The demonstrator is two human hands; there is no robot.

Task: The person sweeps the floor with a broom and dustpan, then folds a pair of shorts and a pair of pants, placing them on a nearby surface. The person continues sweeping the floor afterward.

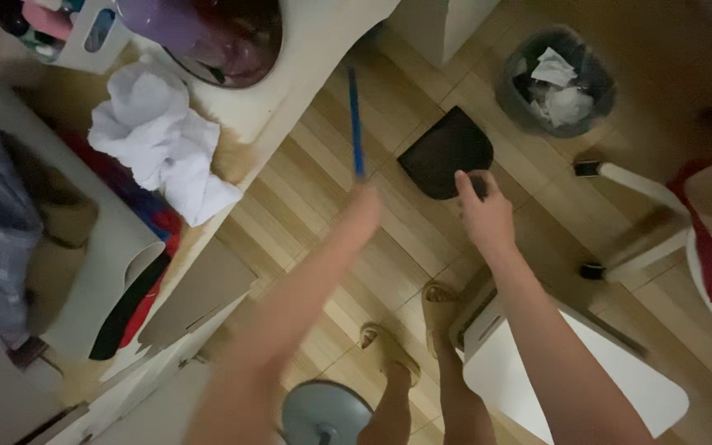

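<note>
Head camera, looking down: left hand (362,200), blurred, grip unreadable, at a blue broom handle (355,124) — right hand (483,216) fingers curled on a black dustpan (447,151) on the wooden floor (315,189) — best kept flat.

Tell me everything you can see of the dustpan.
The dustpan is black, flat and fan-shaped, with a rounded back and a straight front edge; it looks like plastic. It sits low on the wooden floor, just short of the bin. The right hand grips its handle end, hiding most of the handle. The blue broom stick, held by the blurred left hand, stands beside it. Whether anything lies in the pan cannot be told.
</note>
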